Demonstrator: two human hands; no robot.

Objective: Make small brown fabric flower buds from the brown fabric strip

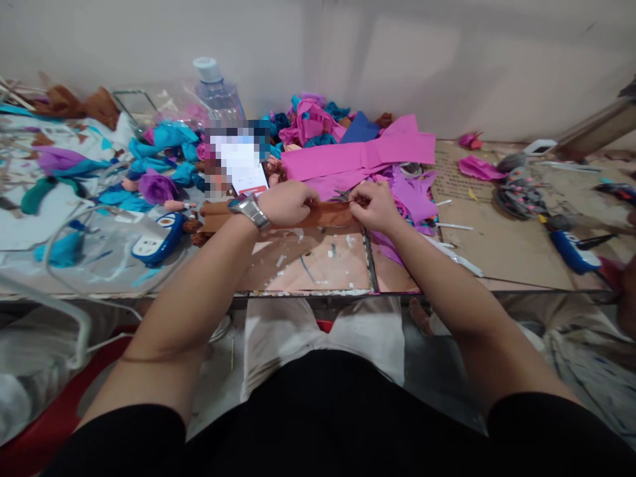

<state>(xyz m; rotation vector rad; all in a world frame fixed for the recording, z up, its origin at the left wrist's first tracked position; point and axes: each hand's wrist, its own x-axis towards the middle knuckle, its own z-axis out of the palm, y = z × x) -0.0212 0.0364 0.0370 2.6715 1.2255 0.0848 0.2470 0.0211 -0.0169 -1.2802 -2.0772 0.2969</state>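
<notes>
A brown strip of what looks like crepe paper (328,215) lies along the near part of the table. My left hand (288,202), with a metal watch on its wrist, is closed on the strip's upper edge. To its right, my right hand (375,204) has its fingers bent round small scissors (342,195); their dark blades point left, over the strip. The scissors' handles are hidden in my fingers. Just behind both hands lie pink paper strips (358,156). A phone with a lit screen (248,173) leans beside my left hand.
Paper flowers in blue and purple (158,185) crowd the left, with a blue-and-white device (158,240) and its cable. A plastic bottle (218,93) stands at the back. Cardboard (481,245) covers the right side, holding a grey pincushion-like lump (519,189). Other people sit on both sides.
</notes>
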